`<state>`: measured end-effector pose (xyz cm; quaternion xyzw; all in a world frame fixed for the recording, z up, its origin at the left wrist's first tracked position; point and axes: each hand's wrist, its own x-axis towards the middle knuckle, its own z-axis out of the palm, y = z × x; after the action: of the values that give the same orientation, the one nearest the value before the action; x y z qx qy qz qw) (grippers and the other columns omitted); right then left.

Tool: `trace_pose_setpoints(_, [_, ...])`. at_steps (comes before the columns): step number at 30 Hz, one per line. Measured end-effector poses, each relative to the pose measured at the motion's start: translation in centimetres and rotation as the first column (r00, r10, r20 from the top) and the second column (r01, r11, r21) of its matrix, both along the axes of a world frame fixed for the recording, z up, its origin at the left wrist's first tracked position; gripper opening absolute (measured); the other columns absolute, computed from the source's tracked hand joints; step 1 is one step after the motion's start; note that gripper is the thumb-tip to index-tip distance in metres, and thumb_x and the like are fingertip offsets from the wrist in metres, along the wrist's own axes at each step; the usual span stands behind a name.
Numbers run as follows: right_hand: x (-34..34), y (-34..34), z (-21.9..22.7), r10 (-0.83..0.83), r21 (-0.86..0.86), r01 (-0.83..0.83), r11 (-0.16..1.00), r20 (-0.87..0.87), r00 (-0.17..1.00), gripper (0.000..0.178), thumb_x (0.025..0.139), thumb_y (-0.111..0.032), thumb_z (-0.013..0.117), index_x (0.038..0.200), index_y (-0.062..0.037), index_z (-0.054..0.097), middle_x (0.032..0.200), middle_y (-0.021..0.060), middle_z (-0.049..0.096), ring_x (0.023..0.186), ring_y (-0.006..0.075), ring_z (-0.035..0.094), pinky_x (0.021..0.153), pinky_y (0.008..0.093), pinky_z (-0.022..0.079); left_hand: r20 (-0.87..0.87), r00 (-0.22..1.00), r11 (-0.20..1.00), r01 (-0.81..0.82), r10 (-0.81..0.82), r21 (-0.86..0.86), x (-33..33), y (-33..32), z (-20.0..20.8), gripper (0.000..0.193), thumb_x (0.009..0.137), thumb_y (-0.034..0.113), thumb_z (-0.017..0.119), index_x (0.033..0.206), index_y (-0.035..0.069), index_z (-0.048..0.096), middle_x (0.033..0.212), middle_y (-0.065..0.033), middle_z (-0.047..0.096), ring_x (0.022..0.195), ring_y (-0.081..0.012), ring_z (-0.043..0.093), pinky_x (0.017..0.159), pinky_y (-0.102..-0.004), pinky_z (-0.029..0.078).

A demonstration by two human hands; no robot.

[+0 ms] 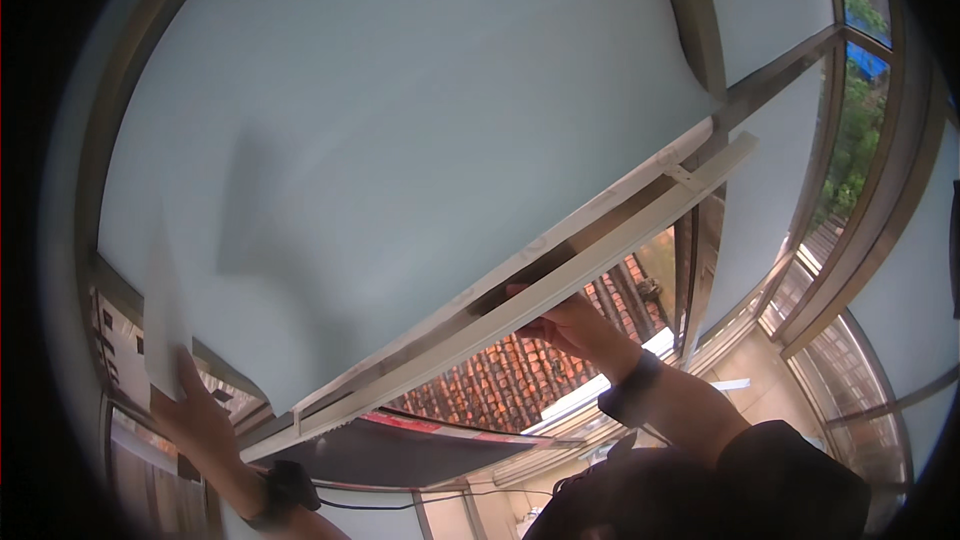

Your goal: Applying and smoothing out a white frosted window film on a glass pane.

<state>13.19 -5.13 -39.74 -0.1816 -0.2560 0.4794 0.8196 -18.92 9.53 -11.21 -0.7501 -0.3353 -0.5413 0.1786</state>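
Note:
My right hand (568,326) is closed around the middle of a long white rail (620,248), one fingertip showing over its upper side. The rail slants up to the right, along the lower edge of a large pale frosted panel (430,110). A small bracket (684,176) bridges the gap between rail and panel edge near the right end. At the lower left, my left hand (195,412) grips a thin white flat piece (160,325), held upright; some of its fingers are hidden. A soft dark shadow falls on the panel. Both wrists wear dark bands.
Brown metal window frames (705,30) surround the panel. Beyond the opening below the rail lies a red tiled roof (470,387). A dark panel with a red-and-white edge (400,455) sits beneath. A thin dark cable (440,500) crosses the bottom. Green foliage (855,130) shows outside at right.

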Motion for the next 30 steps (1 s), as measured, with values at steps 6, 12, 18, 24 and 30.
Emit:
trace_pose_setpoints(6, [0.0, 0.4, 1.1, 0.004, 0.057, -0.008, 0.998, 0.063, 0.998, 0.030, 0.099, -0.010, 0.057, 0.128, -0.0093, 0.060, 0.127, 0.0182, 0.063, 0.120, 0.0299, 0.062, 0.094, 0.0385, 0.058, 0.077, 0.979, 0.972, -0.176, 0.190, -0.157, -0.5, -3.9, -2.9, 0.044, 0.097, 0.027, 0.061, 0.120, -0.011, 0.061, 0.109, -0.0220, 0.069, 0.102, -0.0314, 0.066, 0.089, -0.0402, 0.050])
trace_pose_setpoints(12, [0.7, 0.3, -0.7, 0.106, 0.213, -0.116, 0.970, 0.061, 0.993, 0.033, 0.100, -0.008, 0.055, 0.132, -0.0081, 0.058, 0.133, 0.0199, 0.059, 0.128, 0.0307, 0.055, 0.102, 0.0421, 0.052, 0.158, 0.966, 0.943, -0.151, 0.205, -0.297, -2.1, -5.6, -6.9, 0.040, 0.097, 0.022, 0.063, 0.122, -0.010, 0.060, 0.111, -0.0198, 0.068, 0.100, -0.0267, 0.066, 0.088, -0.0371, 0.050])
trace_pose_setpoints(18, [1.1, -1.5, -1.1, 0.213, 0.276, -0.178, 0.944, -0.103, 0.972, 0.039, 0.098, 0.000, 0.047, 0.135, -0.0028, 0.054, 0.139, 0.0191, 0.054, 0.136, 0.0296, 0.047, 0.109, 0.0448, 0.046, 0.419, 0.906, 0.981, 0.027, 0.058, -0.194, -7.2, -7.5, -12.7, 0.043, 0.095, 0.016, 0.063, 0.130, -0.009, 0.054, 0.124, -0.0188, 0.062, 0.109, -0.0263, 0.061, 0.091, -0.0348, 0.050])
trace_pose_setpoints(24, [0.6, -3.3, 0.1, 0.282, 0.349, -0.208, 0.914, -0.175, 0.943, 0.046, 0.092, 0.002, 0.047, 0.137, -0.0045, 0.053, 0.147, 0.0163, 0.046, 0.137, 0.0287, 0.045, 0.109, 0.0462, 0.045, 0.479, 0.873, 0.877, 0.158, 0.091, -0.454, -8.0, -9.0, -20.4, 0.038, 0.094, 0.008, 0.061, 0.129, -0.005, 0.059, 0.122, -0.0172, 0.064, 0.112, -0.0252, 0.061, 0.096, -0.0381, 0.049])
trace_pose_setpoints(30, [1.7, -3.4, -2.8, 0.047, 0.182, -0.047, 0.982, 0.002, 0.999, 0.044, 0.092, 0.004, 0.047, 0.135, -0.0050, 0.055, 0.136, 0.0142, 0.057, 0.127, 0.0275, 0.054, 0.103, 0.0429, 0.048, 0.507, 0.862, 0.764, 0.311, 0.024, -0.566, -7.9, -11.1, -23.4, 0.042, 0.088, 0.003, 0.070, 0.126, -0.008, 0.057, 0.124, -0.0204, 0.060, 0.109, -0.0298, 0.057, 0.097, -0.0428, 0.048])
